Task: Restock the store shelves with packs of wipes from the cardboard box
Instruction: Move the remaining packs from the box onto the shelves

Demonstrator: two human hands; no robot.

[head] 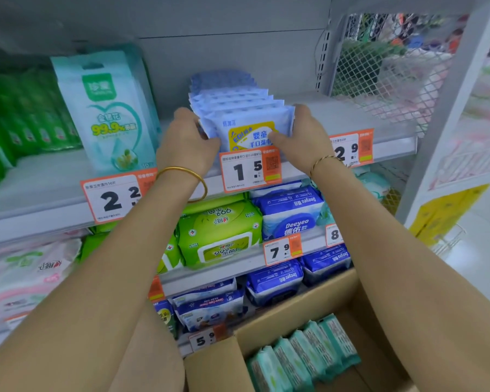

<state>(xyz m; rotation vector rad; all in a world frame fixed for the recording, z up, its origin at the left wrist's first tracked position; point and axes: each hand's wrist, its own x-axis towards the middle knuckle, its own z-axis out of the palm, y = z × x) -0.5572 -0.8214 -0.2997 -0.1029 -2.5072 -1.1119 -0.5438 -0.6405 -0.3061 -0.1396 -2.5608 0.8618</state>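
Observation:
A row of small light-blue wipe packs (238, 108) stands upright on the top shelf (351, 114), one behind another, above the "1.5" price tag. My left hand (188, 140) presses the row's left side and my right hand (306, 131) its right side, thumbs on the front pack. Both hands squeeze the row between them. Below, at the bottom right, the open cardboard box (309, 304) holds several green-and-white wipe packs (303, 355) standing on edge.
Tall teal packs (108, 108) and green packs (23, 117) stand to the left on the same shelf. Lower shelves carry green, blue and pink wipe packs. A wire mesh panel (379, 69) closes the shelf's right end, where the shelf surface is bare.

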